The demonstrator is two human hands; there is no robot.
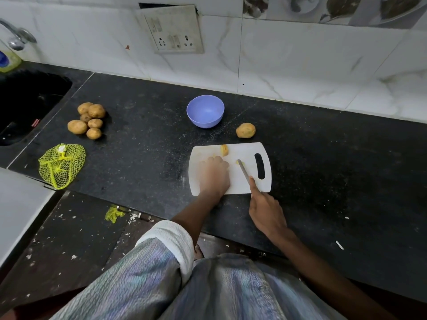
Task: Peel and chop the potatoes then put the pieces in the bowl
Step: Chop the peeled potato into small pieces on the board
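from the head view i see my left hand (pixel 214 174) lying knuckles-up on the white cutting board (pixel 240 183), blurred, its fingers bent down over small yellow potato bits at their tips; i cannot tell whether it actually grips any of them. my right hand (pixel 265 209) grips the knife (pixel 243 170) by its handle, forefinger stretched along the spine, the blade angled up and left across the board with its tip touching a small yellow potato piece (pixel 238 161). a larger chunk of potato (pixel 224 150), part skin and part cut face, sits near the far edge of the board, just beyond my left fingers.

the board lies on the black counter (pixel 150 158) with its handle slot (pixel 260 166) to the right. behind it, apart from the board, stands the lavender bowl (pixel 205 111), upright, and i see no pieces inside it. one whole unpeeled potato (pixel 245 130) rests on the counter just past the board's far right corner. a heap of six unpeeled potatoes (pixel 89 120) lies well to the left, near the dark sink (pixel 27 105). a yellow mesh bag (pixel 61 166) lies flat near the counter's front edge, below that heap. a tap (pixel 17 36) shows at the top left, and a switch and socket plate (pixel 174 33) is on the tiled wall.
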